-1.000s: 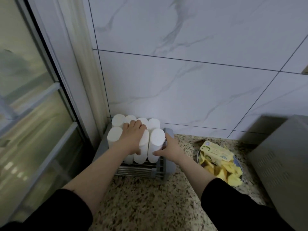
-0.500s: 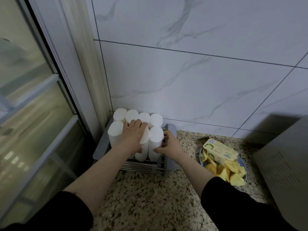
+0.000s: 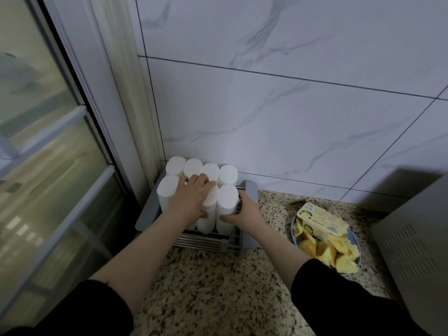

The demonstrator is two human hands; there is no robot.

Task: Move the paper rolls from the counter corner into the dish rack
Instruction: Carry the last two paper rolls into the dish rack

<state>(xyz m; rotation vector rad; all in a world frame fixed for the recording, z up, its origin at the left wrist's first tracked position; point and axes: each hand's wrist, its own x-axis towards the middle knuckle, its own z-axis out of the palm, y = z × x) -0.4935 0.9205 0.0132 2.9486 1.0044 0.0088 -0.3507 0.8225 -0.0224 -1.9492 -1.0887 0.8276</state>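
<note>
**Rolls packed upright in the rack**

Paper rolls standing on end in the dish rack at the counter back-left corner. Left hand draped over the front-row tops, right hand clasping the front-right roll, probably to tighten the cluster.

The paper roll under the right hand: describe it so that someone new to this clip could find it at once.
Start where the window frame meets the tiled wall: a grey dish rack sits there on the speckled counter, packed with upright white rolls. The paper roll is the front row's rightmost, with the right hand against its side. Unlike its neighbours, its round top is fully uncovered and nearest the rack's right wall.
</note>
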